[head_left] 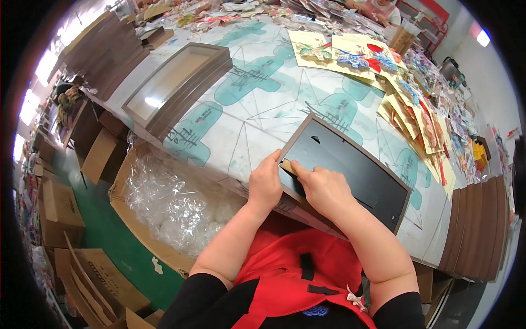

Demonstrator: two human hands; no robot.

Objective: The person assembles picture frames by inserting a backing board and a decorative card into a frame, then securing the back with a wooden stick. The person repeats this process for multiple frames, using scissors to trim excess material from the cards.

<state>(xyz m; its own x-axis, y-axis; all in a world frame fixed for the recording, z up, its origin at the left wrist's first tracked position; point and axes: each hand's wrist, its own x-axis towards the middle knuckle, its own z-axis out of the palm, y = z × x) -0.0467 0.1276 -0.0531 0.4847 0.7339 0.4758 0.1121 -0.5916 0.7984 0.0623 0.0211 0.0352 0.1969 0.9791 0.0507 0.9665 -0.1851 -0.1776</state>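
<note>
A brown-edged picture frame (342, 167) lies back side up on the near edge of the table, its black backing board showing. My left hand (266, 182) is closed on the frame's left corner. My right hand (326, 189) holds a small tan block (287, 166) against the backing near that same corner. The block is mostly covered by my fingers, so its full shape is hidden. A small black hanger tab (315, 139) sits on the backing near the far edge.
Glass-fronted frames (181, 82) are stacked at left on the printed table cover (246, 118). Cream cards with colourful embroidered figures (353, 57) fan along the right. More brown frames (476, 230) stand at far right. Below left, a carton (123, 205) holds clear plastic wrap (170, 203). Another person (381, 11) sits across.
</note>
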